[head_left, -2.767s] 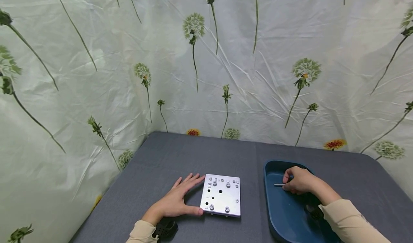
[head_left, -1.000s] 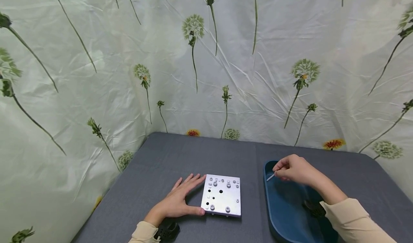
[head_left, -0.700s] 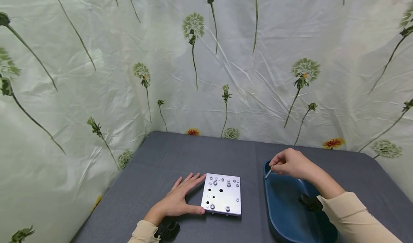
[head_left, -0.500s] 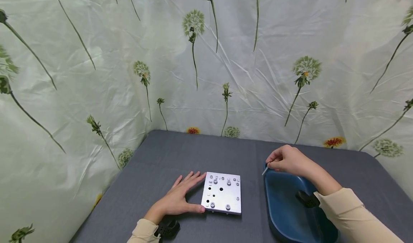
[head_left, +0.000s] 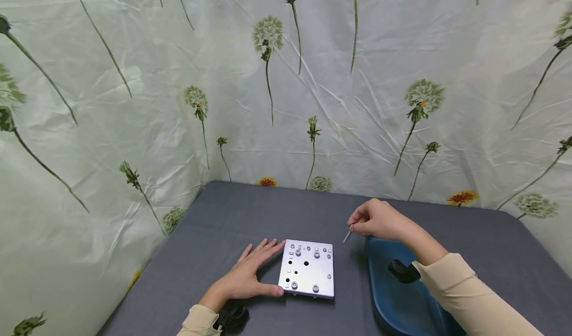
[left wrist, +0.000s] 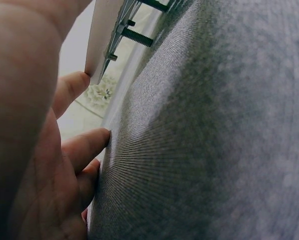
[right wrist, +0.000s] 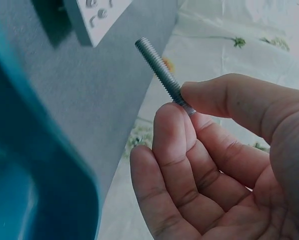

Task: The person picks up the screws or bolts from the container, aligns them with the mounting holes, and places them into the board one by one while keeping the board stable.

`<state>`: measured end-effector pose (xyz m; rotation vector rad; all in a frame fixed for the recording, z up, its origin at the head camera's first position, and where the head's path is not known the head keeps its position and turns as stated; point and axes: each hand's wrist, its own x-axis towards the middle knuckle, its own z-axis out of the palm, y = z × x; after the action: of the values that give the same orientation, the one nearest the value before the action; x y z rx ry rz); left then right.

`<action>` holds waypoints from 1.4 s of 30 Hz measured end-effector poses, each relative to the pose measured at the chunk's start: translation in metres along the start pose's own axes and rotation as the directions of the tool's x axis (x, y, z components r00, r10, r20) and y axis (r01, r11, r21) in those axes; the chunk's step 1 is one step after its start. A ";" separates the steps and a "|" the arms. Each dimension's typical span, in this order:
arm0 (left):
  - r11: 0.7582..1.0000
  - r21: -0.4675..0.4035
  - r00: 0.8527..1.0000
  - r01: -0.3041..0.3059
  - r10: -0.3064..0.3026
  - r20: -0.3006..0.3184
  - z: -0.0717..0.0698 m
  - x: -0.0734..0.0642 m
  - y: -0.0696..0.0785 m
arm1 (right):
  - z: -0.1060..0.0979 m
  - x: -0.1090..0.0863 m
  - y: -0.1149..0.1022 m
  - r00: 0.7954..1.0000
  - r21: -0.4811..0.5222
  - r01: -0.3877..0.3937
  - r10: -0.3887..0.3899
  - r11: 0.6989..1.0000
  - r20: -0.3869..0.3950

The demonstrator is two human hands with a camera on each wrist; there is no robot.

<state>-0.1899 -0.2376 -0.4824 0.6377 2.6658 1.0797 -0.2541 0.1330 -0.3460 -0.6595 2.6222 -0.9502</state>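
A square silver metal plate (head_left: 319, 271) with small holes and several socket-head screws sits mid-table. My left hand (head_left: 243, 279) lies at its left side, fingers spread straight; the index fingertip and thumb touch the two left corners. In the left wrist view, threaded screw ends (left wrist: 137, 37) stick out beneath the plate. My right hand (head_left: 380, 221) pinches a threaded metal screw (right wrist: 157, 65) between thumb and fingers, its free end pointing down and left. The hand is over the table, between plate and tray. The screw's other end is hidden in the fingertips.
A deep blue tray (head_left: 377, 296) stands right of the plate, under my right forearm. A black wrist device (head_left: 404, 271) hangs below the right wrist. Grey cloth (head_left: 268, 212) covers the table, with a flower-printed curtain (head_left: 250, 102) behind and at the left.
My right hand has risen from inside the tray and moved left past its rim with the screw, which has tilted from level to pointing down. The left hand and plate have stayed put.
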 end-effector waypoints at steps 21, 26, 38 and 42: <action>0.999 0.033 1.000 0.013 -0.013 -0.004 0.000 0.000 0.000 | 0.037 0.034 -0.023 0.995 -0.004 0.047 -0.046 0.999 0.087; 0.999 0.030 1.000 0.023 -0.023 0.002 -0.002 -0.003 0.001 | 0.051 0.041 -0.026 0.993 -0.004 0.048 -0.047 0.999 0.107; 0.999 0.032 1.000 0.012 -0.012 0.011 0.000 0.000 0.000 | 0.068 0.046 -0.034 0.993 -0.034 0.011 -0.007 0.999 0.116; 1.000 0.028 1.000 0.009 -0.009 0.006 0.001 0.003 0.001 | 0.067 0.045 -0.036 0.993 -0.032 0.007 -0.003 0.999 0.115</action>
<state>-0.1922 -0.2351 -0.4825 0.6328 2.6805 1.0375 -0.2544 0.0502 -0.3773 -0.7077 2.5410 -0.8463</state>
